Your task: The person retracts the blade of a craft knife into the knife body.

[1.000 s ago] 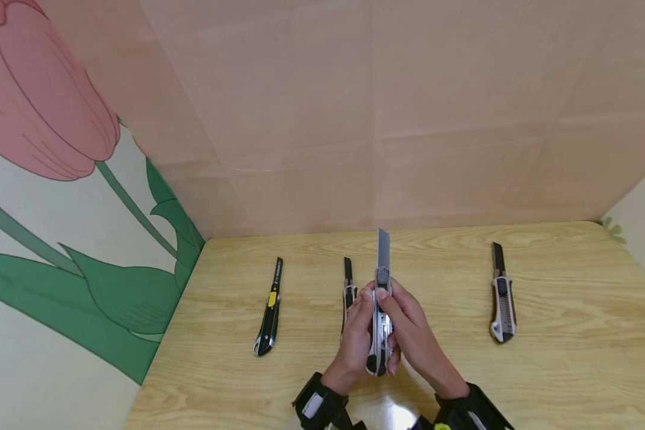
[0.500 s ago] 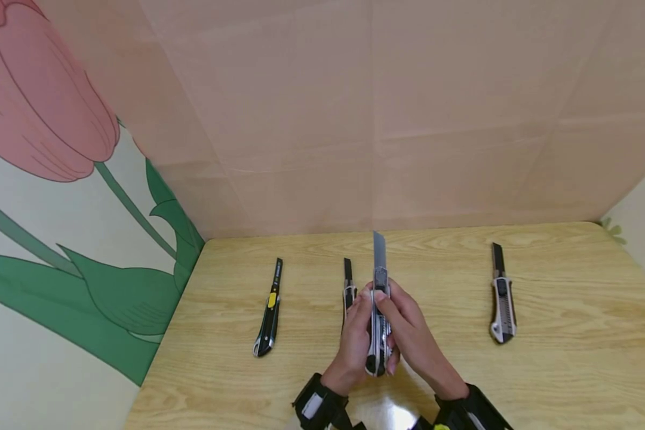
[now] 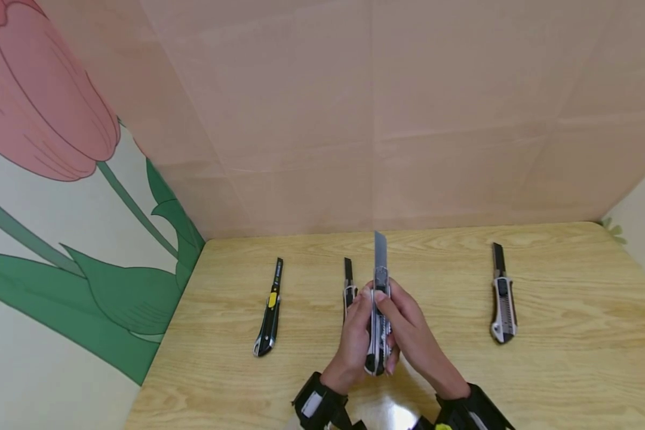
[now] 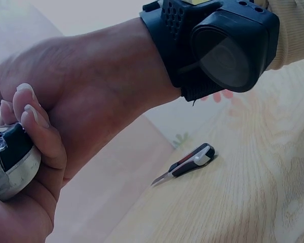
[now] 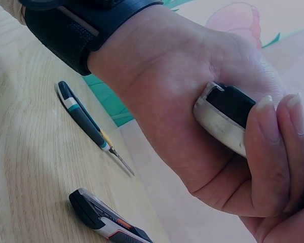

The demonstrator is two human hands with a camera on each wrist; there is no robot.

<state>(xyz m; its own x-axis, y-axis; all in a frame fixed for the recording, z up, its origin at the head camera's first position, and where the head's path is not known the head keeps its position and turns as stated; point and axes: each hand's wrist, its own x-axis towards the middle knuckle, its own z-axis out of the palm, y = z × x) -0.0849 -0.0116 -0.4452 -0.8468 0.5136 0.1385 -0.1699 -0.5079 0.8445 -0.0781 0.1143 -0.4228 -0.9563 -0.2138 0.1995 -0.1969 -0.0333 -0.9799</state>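
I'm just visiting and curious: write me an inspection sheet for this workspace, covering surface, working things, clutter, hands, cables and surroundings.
Surface: wood-grain table, with a bright reflection between the wrists.
Working things: held knife, blade out; left knife, middle knife (partly hidden) and right knife lie on the table.
Clutter: nothing seen.
Hands: left hand and right hand both grip the held knife.
Cables: nothing seen.
Surroundings: pinkish-brown backdrop behind; tulip picture at left.

Silver cutter (image 3: 378, 337) in both hands' fingers (image 3: 404, 298) above a wooden table (image 3: 580, 316)
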